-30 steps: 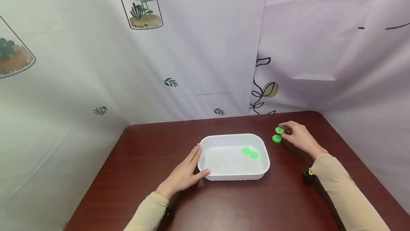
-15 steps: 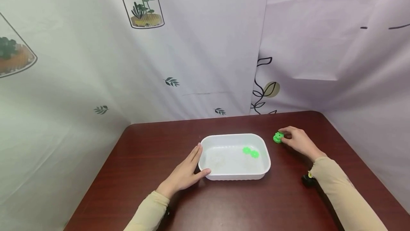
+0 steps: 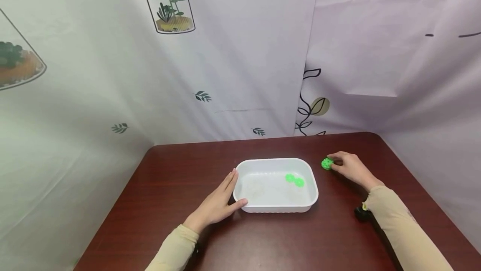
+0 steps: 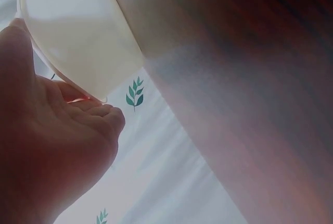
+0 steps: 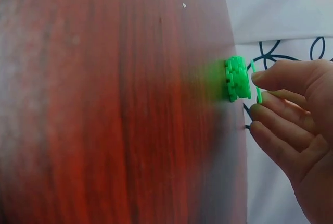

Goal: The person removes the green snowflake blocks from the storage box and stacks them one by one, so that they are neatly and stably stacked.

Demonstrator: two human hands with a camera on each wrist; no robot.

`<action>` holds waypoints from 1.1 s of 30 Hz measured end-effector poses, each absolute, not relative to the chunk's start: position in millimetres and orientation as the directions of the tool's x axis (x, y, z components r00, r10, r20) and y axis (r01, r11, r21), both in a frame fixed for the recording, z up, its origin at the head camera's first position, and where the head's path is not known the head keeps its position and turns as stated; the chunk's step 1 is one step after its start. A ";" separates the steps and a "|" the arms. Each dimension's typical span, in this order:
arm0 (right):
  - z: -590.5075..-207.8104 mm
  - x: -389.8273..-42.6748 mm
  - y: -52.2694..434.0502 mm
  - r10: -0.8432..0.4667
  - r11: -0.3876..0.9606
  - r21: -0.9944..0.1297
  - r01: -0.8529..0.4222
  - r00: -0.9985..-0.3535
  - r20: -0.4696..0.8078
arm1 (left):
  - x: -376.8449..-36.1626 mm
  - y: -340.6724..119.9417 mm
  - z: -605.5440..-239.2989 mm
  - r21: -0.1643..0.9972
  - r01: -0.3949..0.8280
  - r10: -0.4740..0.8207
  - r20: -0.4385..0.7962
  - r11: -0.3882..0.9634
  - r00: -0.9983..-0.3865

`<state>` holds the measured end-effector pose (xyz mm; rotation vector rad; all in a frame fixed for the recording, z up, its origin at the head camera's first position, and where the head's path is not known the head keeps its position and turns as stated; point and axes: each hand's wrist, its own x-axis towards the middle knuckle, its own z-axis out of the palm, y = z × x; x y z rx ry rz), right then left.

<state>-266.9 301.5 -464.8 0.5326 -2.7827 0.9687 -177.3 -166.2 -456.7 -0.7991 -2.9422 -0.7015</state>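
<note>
Now, green gears [image 3: 327, 163] (stacked) pinched in right hand [image 3: 351, 168] fingers [image 5: 276, 81], on table [image 3: 169, 179].

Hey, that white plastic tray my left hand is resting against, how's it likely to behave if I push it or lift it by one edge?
The white tray looks thin-walled and nearly empty, holding only two green gears, so it is probably light and would slide easily on the smooth table. Lifted by one edge, its rim might flex. The left hand lies against its side, likely steadying it.

A makeshift recording booth: a dark wooden table [image 3: 169, 187] stands boxed in on three sides by hanging white curtains [image 3: 233, 54] printed with plants.
</note>
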 end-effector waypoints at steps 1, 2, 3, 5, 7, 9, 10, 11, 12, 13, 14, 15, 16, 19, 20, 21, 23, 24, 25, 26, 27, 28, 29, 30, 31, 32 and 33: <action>-465.1 -266.4 301.8 -0.282 0.730 -0.569 -0.378 -0.925 0.253 | -177.3 -166.0 -456.8 0.418 0.487 0.480 0.130 0.767 -0.867; -465.5 -266.0 302.2 -0.285 0.731 -0.567 -0.381 -0.924 0.253 | -177.3 -165.8 -457.1 0.417 0.493 0.483 0.137 0.764 -0.865; -465.8 -265.5 302.5 -0.288 0.732 -0.563 -0.384 -0.923 0.255 | -177.5 -165.7 -457.4 0.417 0.495 0.484 0.141 0.762 -0.864; -466.7 -264.6 303.1 -0.293 0.732 -0.560 -0.389 -0.921 0.256 | -177.6 -165.3 -457.4 0.421 0.499 0.487 0.146 0.757 -0.861; -467.2 -263.4 303.0 -0.296 0.732 -0.557 -0.393 -0.919 0.259 | -177.6 -165.2 -457.3 0.421 0.498 0.487 0.142 0.758 -0.862; -467.6 -262.7 302.6 -0.292 0.733 -0.556 -0.391 -0.920 0.262 | -177.7 -165.2 -457.6 0.420 0.496 0.487 0.137 0.760 -0.863; -467.5 -262.3 302.1 -0.293 0.732 -0.557 -0.393 -0.919 0.264 | -177.6 -165.2 -457.7 0.420 0.495 0.487 0.135 0.761 -0.863; -467.2 -262.1 301.6 -0.294 0.732 -0.555 -0.396 -0.918 0.266 | -177.5 -165.2 -457.7 0.419 0.496 0.487 0.137 0.760 -0.862; -466.8 -262.0 301.2 -0.296 0.731 -0.554 -0.398 -0.917 0.268 | -177.4 -165.3 -457.6 0.418 0.497 0.488 0.138 0.761 -0.862; -466.2 -262.0 300.7 -0.297 0.731 -0.553 -0.400 -0.916 0.269 | -177.4 -165.4 -457.6 0.417 0.497 0.487 0.139 0.761 -0.862; -465.6 -262.0 300.5 -0.300 0.731 -0.551 -0.402 -0.915 0.270 | -177.3 -165.5 -457.4 0.418 0.500 0.488 0.144 0.758 -0.861; -464.7 -261.9 300.3 -0.304 0.731 -0.549 -0.405 -0.914 0.270 | -177.2 -165.7 -457.3 0.419 0.504 0.490 0.149 0.755 -0.859; -463.8 -262.0 300.2 -0.309 0.731 -0.546 -0.410 -0.912 0.270 | -177.1 -165.7 -457.0 0.420 0.503 0.490 0.149 0.755 -0.859; -461.6 -262.0 299.9 -0.312 0.733 -0.543 -0.411 -0.911 0.269 | -177.1 -166.0 -456.4 0.421 0.503 0.490 0.146 0.755 -0.859; -461.2 -262.2 299.9 -0.313 0.733 -0.542 -0.411 -0.911 0.267 | -177.0 -166.1 -456.2 0.422 0.503 0.491 0.146 0.754 -0.859; -460.9 -262.3 299.8 -0.314 0.732 -0.544 -0.411 -0.911 0.266 | -176.9 -166.2 -456.1 0.421 0.501 0.489 0.144 0.756 -0.860; -461.2 -263.2 299.3 -0.319 0.728 -0.548 -0.413 -0.910 0.263 | -176.9 -166.5 -456.3 0.419 0.502 0.489 0.146 0.757 -0.860; -461.5 -263.6 299.1 -0.322 0.724 -0.552 -0.414 -0.910 0.261 | -176.7 -166.7 -456.3 0.418 0.504 0.489 0.152 0.755 -0.859; -461.9 -264.0 298.9 -0.324 0.721 -0.554 -0.416 -0.909 0.260 | -176.7 -167.0 -456.4 0.419 0.504 0.489 0.153 0.755 -0.859; -462.2 -264.3 298.7 -0.326 0.719 -0.556 -0.416 -0.909 0.259 | -176.6 -167.1 -456.6 0.418 0.508 0.490 0.160 0.753 -0.857; -462.3 -264.4 298.6 -0.328 0.716 -0.559 -0.418 -0.909 0.258 | -176.5 -167.3 -456.8 0.417 0.508 0.489 0.161 0.753 -0.857; -462.2 -264.5 298.5 -0.331 0.714 -0.561 -0.419 -0.908 0.256 | -176.4 -167.4 -456.9 0.417 0.511 0.491 0.163 0.752 -0.856; -461.7 -264.2 298.4 -0.332 0.713 -0.563 -0.419 -0.908 0.255 | -176.2 -167.4 -457.0 0.416 0.512 0.492 0.164 0.751 -0.855; -461.2 -263.8 298.5 -0.330 0.714 -0.563 -0.418 -0.909 0.256 | -175.9 -167.3 -456.5 0.419 0.510 0.491 0.162 0.751 -0.856; -460.4 -263.4 298.6 -0.329 0.715 -0.562 -0.416 -0.909 0.255 | -175.8 -167.3 -456.4 0.421 0.508 0.491 0.157 0.752 -0.857; -459.4 -262.9 298.6 -0.328 0.715 -0.563 -0.414 -0.910 0.254 | -175.7 -167.3 -456.2 0.421 0.505 0.491 0.151 0.754 -0.858; -458.1 -262.3 298.7 -0.326 0.716 -0.563 -0.412 -0.911 0.253 | -175.6 -167.3 -456.2 0.422 0.502 0.490 0.145 0.755 -0.859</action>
